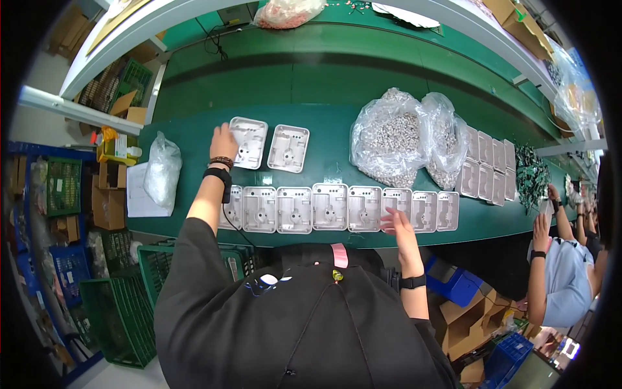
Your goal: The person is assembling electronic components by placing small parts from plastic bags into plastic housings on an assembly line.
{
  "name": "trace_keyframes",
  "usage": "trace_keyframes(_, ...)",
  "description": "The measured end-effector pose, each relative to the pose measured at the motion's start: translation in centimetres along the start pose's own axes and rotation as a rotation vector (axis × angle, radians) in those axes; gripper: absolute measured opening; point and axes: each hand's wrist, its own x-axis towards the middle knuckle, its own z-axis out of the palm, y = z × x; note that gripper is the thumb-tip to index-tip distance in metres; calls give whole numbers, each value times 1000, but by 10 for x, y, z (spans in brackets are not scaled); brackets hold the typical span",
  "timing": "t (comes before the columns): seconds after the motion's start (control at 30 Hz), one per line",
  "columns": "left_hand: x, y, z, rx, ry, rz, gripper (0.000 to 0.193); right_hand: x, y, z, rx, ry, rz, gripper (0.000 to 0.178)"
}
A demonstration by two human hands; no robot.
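My left hand point(223, 141) meets the left edge of a pale-grey, rectangular, metal-looking tray point(250, 142) on the green table point(330, 123); whether it pinches, I cannot tell. My right hand point(403, 232) spreads at similar trays point(330, 206).

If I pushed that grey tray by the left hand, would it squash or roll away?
Squashing seems unlikely: the grey tray by the left hand has crisp raised walls, so it looks stiff. It probably wouldn't roll or tip easily, being wide, shallow and boxy. It might slide, because the green tabletop looks smooth.
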Motion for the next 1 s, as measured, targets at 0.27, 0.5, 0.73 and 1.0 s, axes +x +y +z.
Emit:
trace_keyframes(0.27, -4, 9, 57, -91, -176, -239, 29, -19, 6, 6, -24, 107, 11, 33)
trace_keyframes(0.5, -10, 44, 84, -152, -278, -394, 32, -16, 15, 17, -178, 8, -45, 25)
trace_keyframes(0.73, -28, 89, 95, -179, -265, -465, 30, -30, 36, 6, -120, 8, -22, 24)
trace_keyframes(1.0, -63, 86, 79, -145, -229, -315, 32, -29, 57, -2, -257, -164, -11, 23)
